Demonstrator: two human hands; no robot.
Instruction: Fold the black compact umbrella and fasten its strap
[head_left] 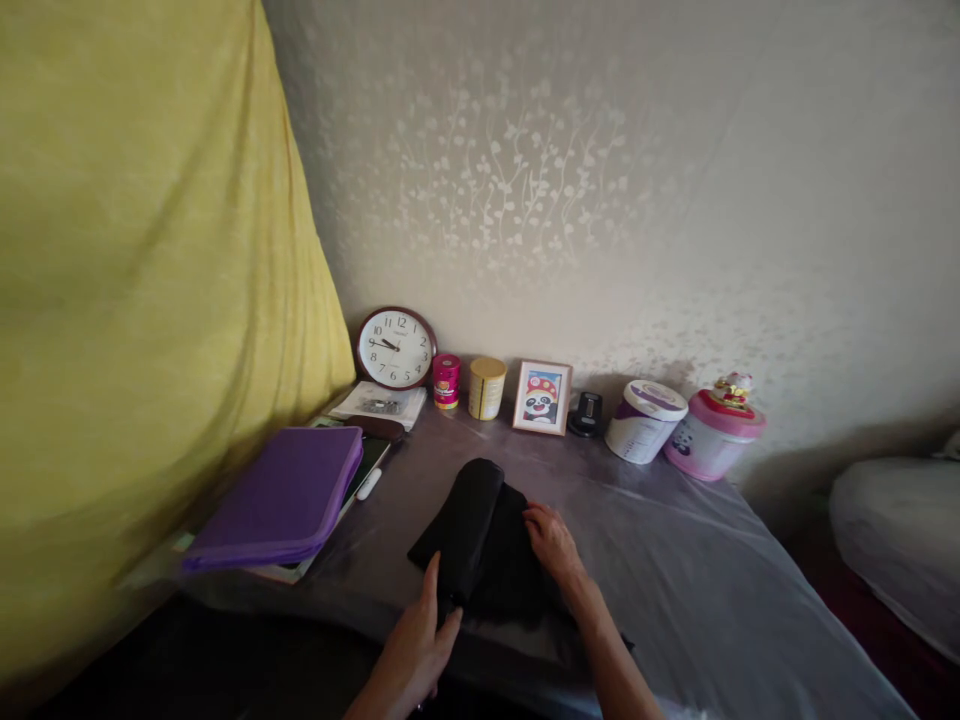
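Observation:
A folded black cloth [471, 520] lies near the table's front edge, with a thick rolled fold on its left and a flatter layer on its right. At the near left end of the fold is my left hand [420, 640], its thumb and forefinger spread apart and touching the cloth. My right hand [553, 540] is at the cloth's right edge, fingers bent together and closed on the fabric. The undersides of both hands' fingers are hidden. What kind of article the cloth is, I cannot tell.
A purple zip folder [281, 495] lies on books at the left, near a white pen-like item [369, 485]. Along the wall stand a clock [397, 348], a pink can [446, 381], a yellow tub [487, 388], a framed panda picture [542, 398], and lidded buckets [646, 422].

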